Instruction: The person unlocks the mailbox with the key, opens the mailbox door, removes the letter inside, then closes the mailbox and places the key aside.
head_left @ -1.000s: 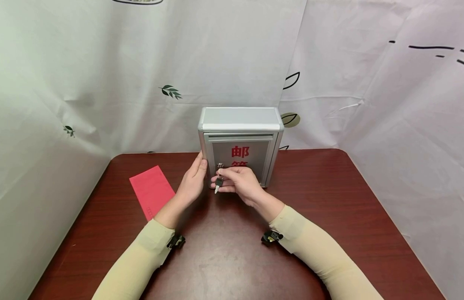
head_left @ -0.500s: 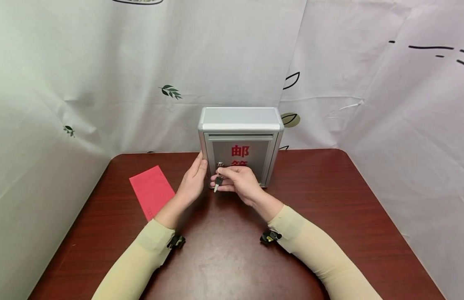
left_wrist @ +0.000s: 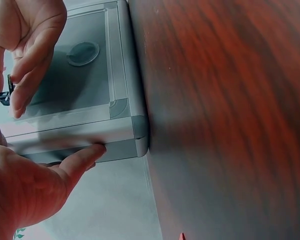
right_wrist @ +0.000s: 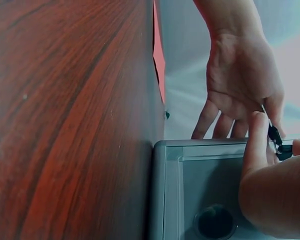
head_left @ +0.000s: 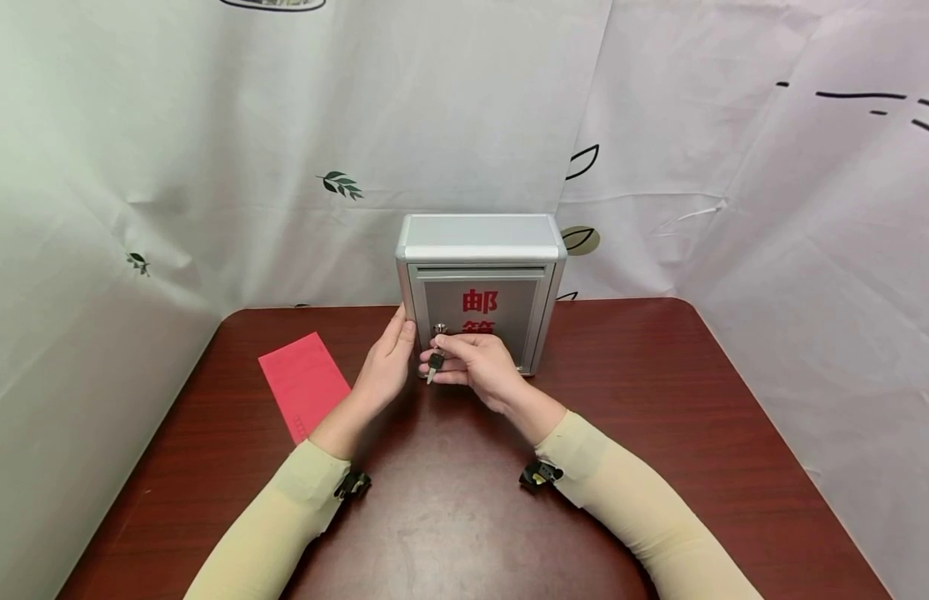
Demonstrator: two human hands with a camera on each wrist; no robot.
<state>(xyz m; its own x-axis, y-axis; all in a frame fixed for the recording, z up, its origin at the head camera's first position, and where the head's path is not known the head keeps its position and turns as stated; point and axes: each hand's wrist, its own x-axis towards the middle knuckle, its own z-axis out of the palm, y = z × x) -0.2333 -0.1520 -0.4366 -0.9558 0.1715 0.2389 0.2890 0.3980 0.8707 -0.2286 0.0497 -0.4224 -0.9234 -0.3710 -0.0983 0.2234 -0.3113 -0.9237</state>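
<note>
A silver metal mailbox with red characters on its front stands upright on the table. My left hand lies along the box's left side, its fingers extended and touching the side wall. At the front, my right hand pinches a key at the lock between thumb and index finger; the fingers mostly hide this key. A second key with a black head dangles below from the same ring. In the right wrist view the black key head shows between my right fingertips.
A red envelope lies on the dark wood table, left of the mailbox and partly under my left forearm. White patterned cloth hangs behind and along both sides of the table.
The dangling key has swung slightly left. The red characters and the lock appear a touch higher on the box. My right hand has shifted barely left; my left hand stays in place.
</note>
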